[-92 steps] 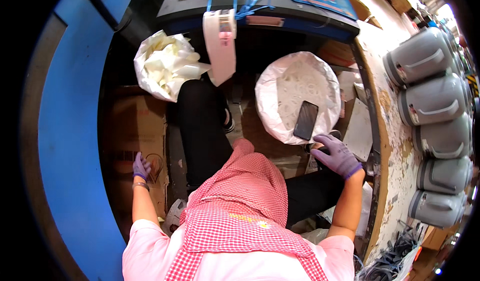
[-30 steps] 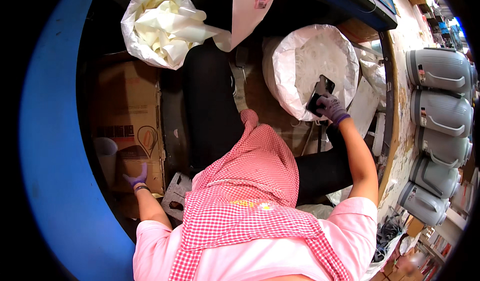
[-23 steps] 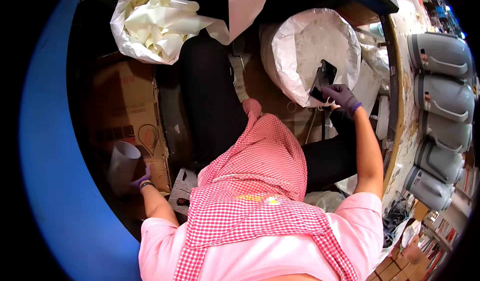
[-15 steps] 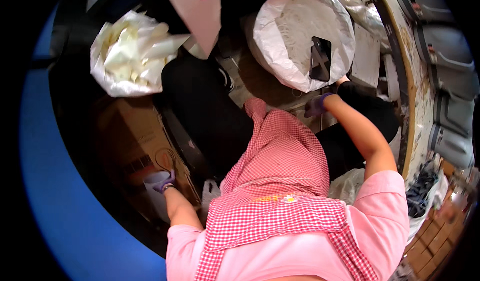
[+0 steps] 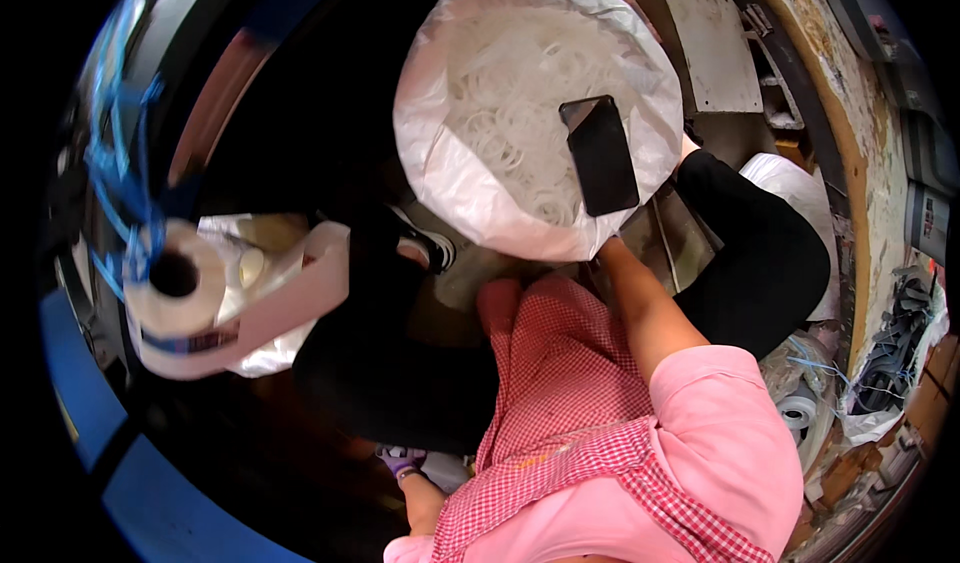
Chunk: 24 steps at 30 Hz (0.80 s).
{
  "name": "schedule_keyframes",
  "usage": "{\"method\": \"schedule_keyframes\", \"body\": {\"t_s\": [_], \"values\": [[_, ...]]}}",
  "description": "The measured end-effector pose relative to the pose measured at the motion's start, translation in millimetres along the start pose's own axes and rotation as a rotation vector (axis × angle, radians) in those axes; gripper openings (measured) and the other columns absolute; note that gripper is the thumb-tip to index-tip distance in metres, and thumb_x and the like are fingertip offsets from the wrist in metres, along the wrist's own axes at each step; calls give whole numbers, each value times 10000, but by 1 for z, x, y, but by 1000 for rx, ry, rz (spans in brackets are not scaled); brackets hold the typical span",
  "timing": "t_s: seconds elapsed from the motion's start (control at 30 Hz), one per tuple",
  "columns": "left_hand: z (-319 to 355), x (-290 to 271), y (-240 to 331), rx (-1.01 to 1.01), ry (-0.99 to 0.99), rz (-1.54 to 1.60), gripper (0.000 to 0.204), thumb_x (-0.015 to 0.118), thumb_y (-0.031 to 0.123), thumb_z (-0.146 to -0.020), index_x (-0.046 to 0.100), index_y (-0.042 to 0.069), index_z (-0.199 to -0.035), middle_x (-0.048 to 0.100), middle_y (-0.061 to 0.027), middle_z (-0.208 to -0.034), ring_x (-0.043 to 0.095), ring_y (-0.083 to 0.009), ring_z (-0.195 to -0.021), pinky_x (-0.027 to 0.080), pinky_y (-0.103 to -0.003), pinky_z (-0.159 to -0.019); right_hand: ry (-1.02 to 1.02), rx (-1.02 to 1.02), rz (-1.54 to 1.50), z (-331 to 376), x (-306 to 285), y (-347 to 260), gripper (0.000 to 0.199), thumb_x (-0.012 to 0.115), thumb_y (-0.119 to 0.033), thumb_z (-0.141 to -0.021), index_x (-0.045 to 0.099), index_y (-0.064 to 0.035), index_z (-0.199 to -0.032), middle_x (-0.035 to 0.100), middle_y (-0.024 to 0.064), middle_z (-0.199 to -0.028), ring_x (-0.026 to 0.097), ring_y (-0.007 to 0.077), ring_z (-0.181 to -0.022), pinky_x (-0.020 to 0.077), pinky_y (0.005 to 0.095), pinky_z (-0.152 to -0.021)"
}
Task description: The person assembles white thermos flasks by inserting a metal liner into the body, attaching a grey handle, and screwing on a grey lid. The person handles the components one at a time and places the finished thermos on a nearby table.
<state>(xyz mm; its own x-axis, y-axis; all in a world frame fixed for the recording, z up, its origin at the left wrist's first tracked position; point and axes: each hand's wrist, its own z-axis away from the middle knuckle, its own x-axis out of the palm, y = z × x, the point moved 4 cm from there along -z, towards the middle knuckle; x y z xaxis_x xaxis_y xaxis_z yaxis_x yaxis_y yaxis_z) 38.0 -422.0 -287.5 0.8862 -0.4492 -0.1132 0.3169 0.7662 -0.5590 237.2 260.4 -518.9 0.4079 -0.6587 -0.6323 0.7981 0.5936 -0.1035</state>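
Note:
A large white plastic bag (image 5: 450,178) stands open in front of me, filled with many thin translucent rings (image 5: 500,113). A black phone (image 5: 605,158) lies on the rings, near the bag's right side. My right forearm (image 5: 650,308) reaches to the bag's near edge, where the hand is hidden; what its fingers do does not show. My left hand (image 5: 400,460), in a light purple glove, is low in the shadow by my left leg. A pale object (image 5: 446,471) is beside it. The fingers are too dim to read.
At the left is a roll of translucent film (image 5: 175,293) with a loop hanging toward me, below tangled blue string (image 5: 120,183). A white board (image 5: 712,48) stands behind the bag at the right. A worn wall edge (image 5: 830,93) runs down the right side.
My view has shifted, and the ring-filled bag looks larger and farther left. My right hand has gone out of sight at its near edge. The film roll has come into view.

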Motion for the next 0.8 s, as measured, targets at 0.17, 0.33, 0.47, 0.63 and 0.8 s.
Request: {"method": "schedule_keyframes", "body": {"t_s": [0.17, 0.33, 0.47, 0.63, 0.8], "values": [[19, -45, 2, 63, 11, -262, 822, 623, 549, -804, 391, 207, -1514, 435, -28, -1540, 368, -300, -1437, 300, -566, -1122, 22, -8, 16, -16, -18, -1, 465, 565, -350, -879, 668, -55, -1222, 607, 154, -1331, 607, 308, -1198, 495, 415, -991], [35, -57, 3, 107, -16, -285, 881, 701, 523, -765, 382, 199, -1519, 444, -35, -1534, 383, -294, -1431, 307, -523, -1136, -68, -230, 154, 17, -31, -27, 397, 567, -282, -887, 676, -52, -1192, 631, 148, -1287, 632, 302, -1154, 513, 406, -959], [31, -53, 14, 132, -37, -352, 933, 763, 501, -733, 374, 192, -1523, 452, -41, -1530, 395, -289, -1426, 312, -488, -1147, -255, -626, 384, 98, -75, -91, 346, 569, -228, -893, 682, -50, -1168, 650, 144, -1252, 652, 296, -1118, 527, 398, -933], [12, -19, 15, 154, 10, -272, 986, 816, 489, -706, 363, 186, -1529, 453, -43, -1532, 397, -278, -1429, 303, -459, -1164, -236, -1032, 468, 249, -250, -160, 287, 571, -160, -902, 690, -47, -1138, 674, 138, -1209, 676, 290, -1074, 545, 389, -901], [-29, -13, -14, 83, 274, 197, 803, 724, 501, -777, 473, 177, -1468, 464, -70, -1524, 387, -275, -1436, 307, -496, -1153, 446, -948, 324, 219, -361, -143, 312, 547, -93, -857, 665, -45, -1142, 667, 157, -1183, 670, 347, -1047, 532, 408, -919]]}}
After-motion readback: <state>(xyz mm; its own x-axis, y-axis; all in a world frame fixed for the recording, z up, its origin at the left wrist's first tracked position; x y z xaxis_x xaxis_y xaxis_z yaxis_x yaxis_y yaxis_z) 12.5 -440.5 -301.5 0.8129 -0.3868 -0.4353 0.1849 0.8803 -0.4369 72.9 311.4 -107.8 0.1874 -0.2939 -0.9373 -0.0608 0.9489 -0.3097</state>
